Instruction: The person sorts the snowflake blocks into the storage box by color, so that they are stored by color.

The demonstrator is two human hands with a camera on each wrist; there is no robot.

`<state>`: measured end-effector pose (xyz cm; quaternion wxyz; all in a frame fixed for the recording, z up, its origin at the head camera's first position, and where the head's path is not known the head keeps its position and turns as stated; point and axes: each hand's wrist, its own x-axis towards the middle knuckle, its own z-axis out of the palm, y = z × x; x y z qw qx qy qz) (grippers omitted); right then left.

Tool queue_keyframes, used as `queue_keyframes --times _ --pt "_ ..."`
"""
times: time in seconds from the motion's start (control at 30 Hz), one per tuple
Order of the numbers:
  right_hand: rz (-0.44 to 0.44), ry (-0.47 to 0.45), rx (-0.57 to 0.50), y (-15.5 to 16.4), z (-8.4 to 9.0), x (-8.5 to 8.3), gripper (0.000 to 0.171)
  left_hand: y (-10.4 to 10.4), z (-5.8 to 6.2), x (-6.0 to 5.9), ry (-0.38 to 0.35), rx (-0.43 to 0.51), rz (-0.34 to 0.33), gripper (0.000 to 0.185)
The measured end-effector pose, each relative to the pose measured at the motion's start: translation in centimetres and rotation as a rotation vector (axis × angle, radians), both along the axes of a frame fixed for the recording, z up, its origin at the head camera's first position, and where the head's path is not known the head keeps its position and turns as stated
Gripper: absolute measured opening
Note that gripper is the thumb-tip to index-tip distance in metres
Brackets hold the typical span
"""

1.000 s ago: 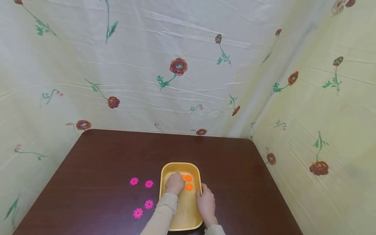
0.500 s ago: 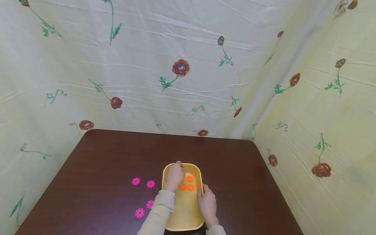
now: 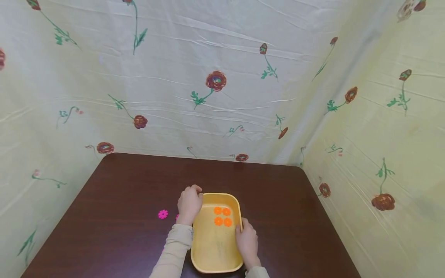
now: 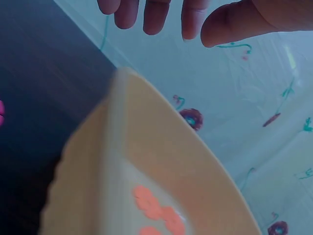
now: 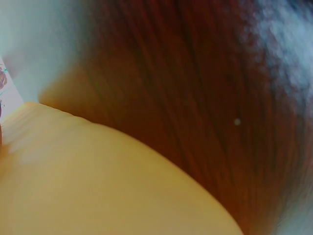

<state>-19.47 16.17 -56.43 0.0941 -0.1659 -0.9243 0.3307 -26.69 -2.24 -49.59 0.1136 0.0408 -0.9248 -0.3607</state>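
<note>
Lying lengthwise away from the person, yellow tray holds orange discs.

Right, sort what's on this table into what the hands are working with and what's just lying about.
In hand:
- yellow tray, gripped at its right rim by the right hand
- four orange flower discs lying inside the tray
- left hand, empty, fingers loosely curled, over the tray's far left corner

Lying about:
- pink flower disc on the brown table; another shows only as a sliver behind the left wrist
</note>
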Motion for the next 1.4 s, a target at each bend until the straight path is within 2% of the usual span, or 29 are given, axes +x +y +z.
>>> queue_keyframes --times 0.3,0.5,0.6,0.83,1.0,1.2,1.4 --pt "0.006 -0.005 -0.008 -0.1 0.4 0.2 0.027 -3.5 -1.7 0.2 0.008 -0.089 0.019 0.013" --pt "0.01 0.012 -0.006 -0.1 0.6 0.2 0.026 -5.4 -2.5 0.9 -0.061 -0.124 0.053 0.015" --pt "0.009 0.012 -0.004 -0.1 0.7 0.3 0.026 -6.0 -3.0 1.1 -0.091 -0.122 0.071 0.015" --pt "0.004 0.007 0.002 -0.1 0.6 0.3 0.026 -7.2 -4.8 1.4 -0.111 -0.121 0.104 0.017" --pt "0.015 0.01 0.003 0.0 0.4 0.3 0.027 -8.0 -5.8 1.6 -0.133 -0.132 0.12 0.026" --pt "0.024 0.019 0.005 0.1 0.4 0.2 0.026 -8.5 -6.3 2.4 -0.129 -0.142 0.135 0.039" --pt "0.025 0.012 -0.003 0.1 0.4 0.3 0.027 -9.0 -7.4 2.9 -0.123 -0.17 0.156 0.047"
